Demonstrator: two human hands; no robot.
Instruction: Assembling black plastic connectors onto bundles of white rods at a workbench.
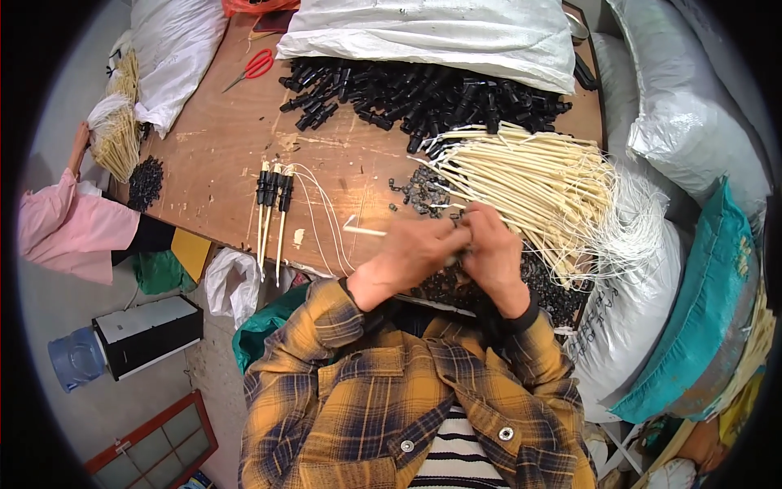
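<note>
One cream tube, long axis toward nine o'clock, jutted from the blurred left hand, nearer and apparently grasping it; the right hand met that hand at three o'clock, fingers curled, contents hidden, grip untellable. Bundled cream tubes lay at one o'clock from the right.

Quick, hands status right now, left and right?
Left hand: motion-blurred, apparently closed on a cream rod.
Right hand: curled close beside it; whether it grips anything cannot be told.
</note>
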